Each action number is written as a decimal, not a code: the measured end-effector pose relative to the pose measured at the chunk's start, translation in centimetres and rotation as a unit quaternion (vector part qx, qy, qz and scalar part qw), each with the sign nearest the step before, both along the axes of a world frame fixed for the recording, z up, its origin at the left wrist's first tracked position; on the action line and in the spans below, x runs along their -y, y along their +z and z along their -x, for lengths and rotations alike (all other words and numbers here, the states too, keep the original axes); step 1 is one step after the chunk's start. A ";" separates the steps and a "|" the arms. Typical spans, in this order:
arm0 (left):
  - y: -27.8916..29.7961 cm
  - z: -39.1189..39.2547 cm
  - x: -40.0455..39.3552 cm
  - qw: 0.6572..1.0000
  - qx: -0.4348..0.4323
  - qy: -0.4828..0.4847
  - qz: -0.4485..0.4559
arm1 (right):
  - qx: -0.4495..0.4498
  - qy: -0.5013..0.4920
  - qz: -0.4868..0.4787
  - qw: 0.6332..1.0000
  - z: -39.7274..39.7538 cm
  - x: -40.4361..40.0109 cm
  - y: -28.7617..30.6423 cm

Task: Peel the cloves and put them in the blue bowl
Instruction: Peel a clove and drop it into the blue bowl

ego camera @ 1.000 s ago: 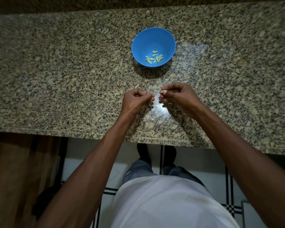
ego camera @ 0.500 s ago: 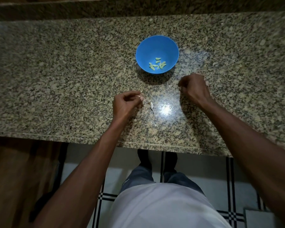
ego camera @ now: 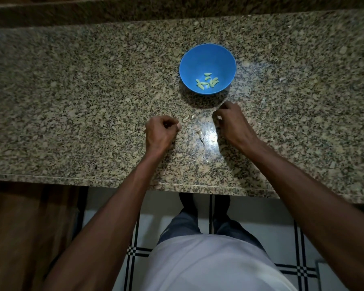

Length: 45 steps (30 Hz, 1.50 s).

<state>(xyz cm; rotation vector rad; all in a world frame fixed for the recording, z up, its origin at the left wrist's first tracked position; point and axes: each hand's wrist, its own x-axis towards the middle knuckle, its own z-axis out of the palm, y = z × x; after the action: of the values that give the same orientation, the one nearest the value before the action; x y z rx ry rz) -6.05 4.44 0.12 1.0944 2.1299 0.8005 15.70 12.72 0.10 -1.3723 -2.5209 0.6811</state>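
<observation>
Fingers (ego camera: 172,124) of the left hand (ego camera: 161,134) were curled into a loose fist, thumb tip pressed against the forefinger; whether anything sat in that pinch could not be told. On the right hand (ego camera: 231,122) the fingers were curled under as well, the knuckles turned toward the bowl, and what they held, if anything, was hidden.

By size, the speckled granite counter (ego camera: 72,101) came first, running the full width of the view, with a raised ledge of the same stone along its far side. Both forearms reached over its near edge, and both hands hovered low over it, apart from each other, with a bright glare patch on the stone between them. Below the edge showed a white shirt (ego camera: 208,267), grey trousers and a pale tiled floor (ego camera: 261,223) with dark lines.

Next was the blue bowl (ego camera: 207,57), standing upright on the counter beyond the hands, nearer the right one but not touched by either. In its bottom lay a small cluster of pale green peeled cloves (ego camera: 207,81).

Smallest were thin papery skins (ego camera: 200,134) scattered on the stone between the two hands.
</observation>
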 end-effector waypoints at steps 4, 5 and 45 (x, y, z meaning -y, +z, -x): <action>0.1 0.0 0.5 0.997 -0.066 -0.042 0.005 | -0.043 -0.036 0.041 0.998 0.2 0.6 0.8; 0.2 -0.1 0.6 0.995 -0.081 -0.053 -0.012 | -0.062 -0.055 0.054 0.995 0.5 0.9 1.3; -1.4 -1.4 1.3 0.967 -0.198 -0.161 -0.016 | -0.059 -0.037 0.062 0.996 2.2 4.8 1.2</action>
<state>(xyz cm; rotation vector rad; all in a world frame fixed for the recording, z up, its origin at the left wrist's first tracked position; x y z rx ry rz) -4.69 3.16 -1.25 1.6810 2.1677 0.4932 13.55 7.92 1.29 -1.4119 -2.3601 0.8911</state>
